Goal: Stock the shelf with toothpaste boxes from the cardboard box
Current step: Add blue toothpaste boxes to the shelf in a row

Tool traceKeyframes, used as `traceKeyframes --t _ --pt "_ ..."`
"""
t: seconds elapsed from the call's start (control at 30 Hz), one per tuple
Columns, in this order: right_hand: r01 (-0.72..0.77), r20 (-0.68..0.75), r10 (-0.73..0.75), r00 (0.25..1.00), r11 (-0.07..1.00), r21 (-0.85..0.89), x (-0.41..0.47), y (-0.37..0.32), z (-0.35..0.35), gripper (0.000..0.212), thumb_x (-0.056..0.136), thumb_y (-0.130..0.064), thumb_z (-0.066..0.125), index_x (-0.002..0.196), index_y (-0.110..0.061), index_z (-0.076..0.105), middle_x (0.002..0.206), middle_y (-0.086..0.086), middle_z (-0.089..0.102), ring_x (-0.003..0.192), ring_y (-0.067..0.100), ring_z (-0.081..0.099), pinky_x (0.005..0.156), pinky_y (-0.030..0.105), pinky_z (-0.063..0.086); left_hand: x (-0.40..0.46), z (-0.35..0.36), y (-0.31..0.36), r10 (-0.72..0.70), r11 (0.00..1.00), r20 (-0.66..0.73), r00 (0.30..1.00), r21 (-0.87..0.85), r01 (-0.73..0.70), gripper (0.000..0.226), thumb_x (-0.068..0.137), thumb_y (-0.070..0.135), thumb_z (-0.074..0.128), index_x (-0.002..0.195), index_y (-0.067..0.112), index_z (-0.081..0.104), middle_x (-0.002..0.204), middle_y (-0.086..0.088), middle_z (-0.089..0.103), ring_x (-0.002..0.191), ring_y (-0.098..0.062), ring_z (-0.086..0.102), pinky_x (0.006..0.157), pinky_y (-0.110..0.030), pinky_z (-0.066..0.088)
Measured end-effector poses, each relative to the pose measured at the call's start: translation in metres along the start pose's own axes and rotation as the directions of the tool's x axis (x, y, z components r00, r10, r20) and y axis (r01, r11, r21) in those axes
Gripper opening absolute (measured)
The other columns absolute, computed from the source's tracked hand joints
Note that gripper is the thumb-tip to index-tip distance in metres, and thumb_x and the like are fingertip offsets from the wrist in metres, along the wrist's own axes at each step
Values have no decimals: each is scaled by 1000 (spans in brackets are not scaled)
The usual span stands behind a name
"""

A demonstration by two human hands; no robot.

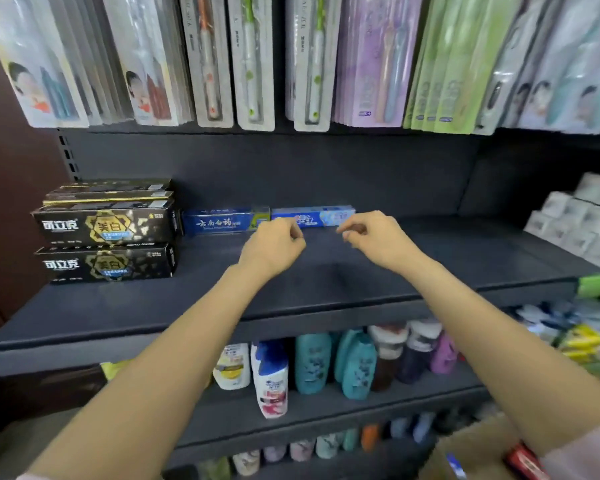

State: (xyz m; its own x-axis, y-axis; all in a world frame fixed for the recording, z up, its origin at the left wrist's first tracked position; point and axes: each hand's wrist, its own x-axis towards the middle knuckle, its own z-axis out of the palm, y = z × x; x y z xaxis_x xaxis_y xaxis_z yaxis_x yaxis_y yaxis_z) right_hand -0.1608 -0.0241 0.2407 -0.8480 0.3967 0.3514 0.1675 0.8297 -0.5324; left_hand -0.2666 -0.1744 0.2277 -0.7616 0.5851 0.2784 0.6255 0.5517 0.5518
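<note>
Head view: the dark shelf [326, 282] carries, far left, 2 stacks of black toothpaste boxes [106, 225] reading 可立克 and 美白; right of them lie a dark blue box [222, 221] and a light blue box [312, 216]. Just before that light blue box, left hand [274, 244] and right hand [374, 237] hover, fingers curled, holding nothing. The cardboard box [471, 448] sits near right.

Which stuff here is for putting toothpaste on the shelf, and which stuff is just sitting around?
For the job: black toothpaste boxes, two blue toothpaste boxes, shelf, cardboard box.

Just there: hanging toothbrushes, shampoo bottles, white boxes.
</note>
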Motion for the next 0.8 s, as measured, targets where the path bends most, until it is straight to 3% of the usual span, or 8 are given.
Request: traceKeyframes --t 0.13,0.27,0.37,0.47,0.53,0.6,0.7,0.8 --pt "-59 6 59 998 997 -42 -65 10 -24 17 90 -11 52 90 -16 69 82 4 70 62 6 58 61 11 41 -44 27 39 141 985 72 987 -115 -132 12 82 20 52 80 25 62 87 0 71 79 -23 66 83 -38 54" --pt "-169 28 173 985 981 -97 -130 36 -49 17 93 -15 53 97 -12 69 86 7 71 72 13 59 73 24 47 -82 65 77 261 956 213 942 -194 -221 12 86 17 54 83 17 65 77 -2 72 52 -6 58 74 -31 56" --pt "-242 34 248 968 961 -133 -172 67 -62 18 92 -14 53 94 -10 70 78 5 67 64 7 55 63 17 44 -105 101 101 309 947 317 897 -192 -258 13 87 13 54 81 14 66 77 -5 73 43 5 54 58 -14 48" --pt "-295 87 309 947 945 -142 -203 107 -63 17 89 -13 54 92 -9 70 81 12 69 77 24 66 73 28 48 -125 140 118 275 960 431 859 -168 -223 14 87 10 52 82 9 66 79 -8 73 38 0 54 48 -11 44" --pt "-333 151 356 922 930 -155 -225 143 -59 17 89 -15 55 95 -8 70 93 17 71 90 34 65 82 35 49 -143 171 129 236 971 482 844 -145 -188 15 88 9 52 83 8 67 82 -11 73 49 -11 60 53 -14 48" --pt "-338 209 371 905 924 -179 -249 174 -50 18 89 -14 55 97 -9 70 98 16 71 95 33 64 83 34 47 -159 203 134 181 983 483 857 -83 -161 16 87 13 54 86 9 69 88 -11 74 74 -21 67 74 -27 53" --pt "-301 351 372 859 922 -242 -283 216 -35 23 89 -15 55 108 -9 68 110 14 69 106 30 62 86 30 44 -191 252 140 58 998 495 867 0 -67 16 84 19 55 93 15 69 100 -9 72 99 -25 65 86 -36 51" --pt "-258 544 369 754 927 -270 -308 242 -21 35 89 -21 60 122 -10 60 121 11 64 114 27 58 91 27 41 -223 285 145 10 977 562 827 173 -128 27 87 27 56 111 18 64 119 -5 64 116 -24 56 100 -36 43"
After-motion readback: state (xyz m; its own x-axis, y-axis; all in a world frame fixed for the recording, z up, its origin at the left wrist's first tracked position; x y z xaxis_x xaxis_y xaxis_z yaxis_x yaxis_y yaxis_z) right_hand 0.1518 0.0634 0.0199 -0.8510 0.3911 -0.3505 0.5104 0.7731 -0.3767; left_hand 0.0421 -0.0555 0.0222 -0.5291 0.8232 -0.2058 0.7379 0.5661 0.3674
